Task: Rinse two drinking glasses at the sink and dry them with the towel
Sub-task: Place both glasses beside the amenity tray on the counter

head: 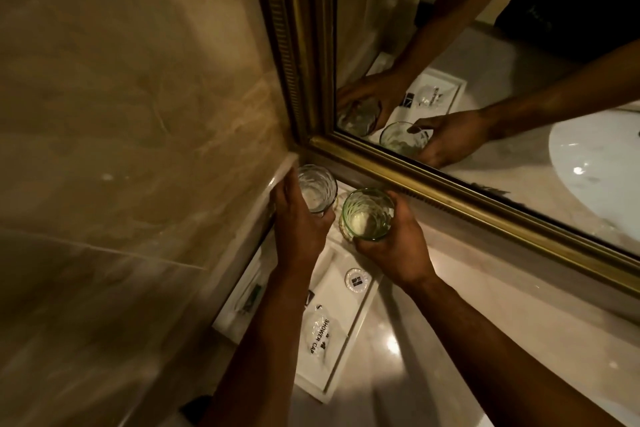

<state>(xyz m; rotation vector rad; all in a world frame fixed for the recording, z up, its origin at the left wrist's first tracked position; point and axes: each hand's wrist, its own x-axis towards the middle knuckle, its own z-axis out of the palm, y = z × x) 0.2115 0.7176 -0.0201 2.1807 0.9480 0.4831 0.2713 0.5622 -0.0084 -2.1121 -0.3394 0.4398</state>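
Two patterned drinking glasses stand upright in the counter's far corner, where the marble wall meets the mirror. My left hand (299, 227) wraps the clear glass (318, 186) nearest the wall. My right hand (394, 246) grips the greenish glass (367, 213) just to its right. Both glasses sit over the far end of a white amenity tray (360, 319). The sink basin (602, 170) shows only as a reflection in the mirror. No towel is in view.
A gold-framed mirror (450, 198) runs along the back of the glossy marble counter (485, 340). On the tray lie a shower cap packet (320, 331) and a small round wrapped item (356, 279). A marble wall closes the left side.
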